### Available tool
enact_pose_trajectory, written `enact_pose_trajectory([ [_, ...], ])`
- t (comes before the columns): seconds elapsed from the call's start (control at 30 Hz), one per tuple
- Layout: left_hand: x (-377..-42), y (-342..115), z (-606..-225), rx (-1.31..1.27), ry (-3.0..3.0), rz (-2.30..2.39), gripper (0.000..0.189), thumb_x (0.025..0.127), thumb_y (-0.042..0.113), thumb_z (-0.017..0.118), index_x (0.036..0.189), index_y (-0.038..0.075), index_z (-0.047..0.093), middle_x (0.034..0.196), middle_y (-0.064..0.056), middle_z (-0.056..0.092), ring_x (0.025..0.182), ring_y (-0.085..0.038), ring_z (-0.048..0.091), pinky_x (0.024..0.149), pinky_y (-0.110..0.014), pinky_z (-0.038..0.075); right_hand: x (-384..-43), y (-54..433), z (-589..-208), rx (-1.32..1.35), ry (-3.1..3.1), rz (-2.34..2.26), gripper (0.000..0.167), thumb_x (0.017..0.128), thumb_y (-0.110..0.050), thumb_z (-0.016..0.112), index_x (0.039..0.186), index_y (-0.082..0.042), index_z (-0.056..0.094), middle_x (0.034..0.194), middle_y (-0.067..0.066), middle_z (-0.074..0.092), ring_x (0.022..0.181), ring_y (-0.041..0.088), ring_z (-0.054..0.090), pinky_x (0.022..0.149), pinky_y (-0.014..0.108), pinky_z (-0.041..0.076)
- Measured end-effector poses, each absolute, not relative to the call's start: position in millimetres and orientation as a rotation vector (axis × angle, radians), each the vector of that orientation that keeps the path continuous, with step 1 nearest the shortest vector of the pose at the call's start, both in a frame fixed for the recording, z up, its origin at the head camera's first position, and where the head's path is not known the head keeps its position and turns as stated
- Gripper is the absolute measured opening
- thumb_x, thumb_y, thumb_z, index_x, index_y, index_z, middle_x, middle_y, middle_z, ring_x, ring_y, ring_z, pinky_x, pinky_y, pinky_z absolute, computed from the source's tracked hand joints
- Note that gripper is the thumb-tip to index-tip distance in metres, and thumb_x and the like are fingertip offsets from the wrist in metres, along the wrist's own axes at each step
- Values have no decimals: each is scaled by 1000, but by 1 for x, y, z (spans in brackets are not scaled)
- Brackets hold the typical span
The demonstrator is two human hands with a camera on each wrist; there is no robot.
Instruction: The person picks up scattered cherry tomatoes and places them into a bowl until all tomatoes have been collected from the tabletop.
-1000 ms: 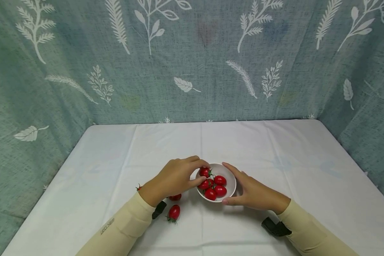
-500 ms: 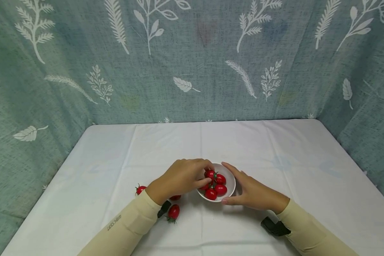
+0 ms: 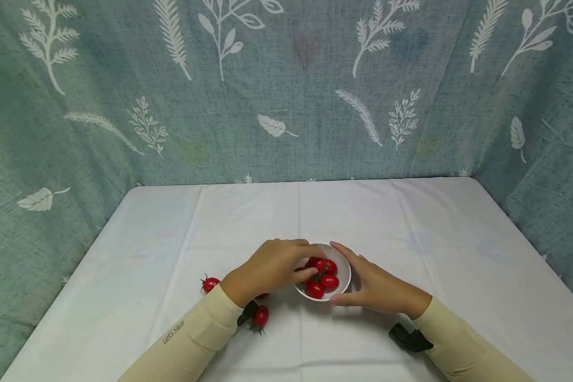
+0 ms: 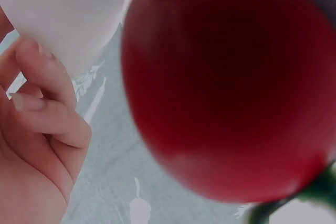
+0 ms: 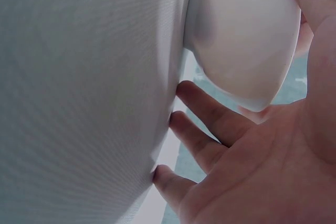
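A small white bowl at the middle of the table holds several red cherry tomatoes. Reaching into it from the left, my left hand pinches a cherry tomato between thumb and fingers, which partly cover it. My right hand holds the bowl's right side between thumb and forefinger. In the right wrist view, the other fingers spread down to the cloth beside the bowl. The left wrist view shows curled fingers under the bowl's white wall.
Loose cherry tomatoes lie left of the bowl: one beyond the left wrist, one nearer, another mostly hidden by that wrist. A tomato fills much of the left wrist view. Leaf-patterned curtains surround the white-covered table.
My left hand has moved right, deeper into the bowl, and its tomato has shifted right with it. The left-hand loose tomato has come into fuller view. My right hand stays on the bowl.
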State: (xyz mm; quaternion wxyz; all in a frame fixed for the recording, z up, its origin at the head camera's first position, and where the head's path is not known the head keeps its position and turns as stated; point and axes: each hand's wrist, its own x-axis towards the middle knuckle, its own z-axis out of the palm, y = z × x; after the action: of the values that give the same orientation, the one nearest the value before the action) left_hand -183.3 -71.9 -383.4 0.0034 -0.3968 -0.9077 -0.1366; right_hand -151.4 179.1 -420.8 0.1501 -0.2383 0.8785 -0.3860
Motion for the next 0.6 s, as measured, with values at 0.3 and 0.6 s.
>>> enact_pose_trajectory([
  [0.3,-181,-75,-382,-1255,-2820,-415,36,95,33,68,131,31,65,107,9,71,69,-3,56,63,-22,48,-151,179,-421,-673,2531,-1105,110,78,-48,82,161,-23,15,162,4,32,150,31,32,120,64,11],
  [0.6,-176,-92,-375,-1178,-2771,-482,36,96,32,67,131,29,65,121,9,70,87,-10,70,72,-26,54,-151,178,-420,-687,2546,-1104,110,77,-48,83,161,-22,17,162,4,33,150,31,31,121,63,10],
])
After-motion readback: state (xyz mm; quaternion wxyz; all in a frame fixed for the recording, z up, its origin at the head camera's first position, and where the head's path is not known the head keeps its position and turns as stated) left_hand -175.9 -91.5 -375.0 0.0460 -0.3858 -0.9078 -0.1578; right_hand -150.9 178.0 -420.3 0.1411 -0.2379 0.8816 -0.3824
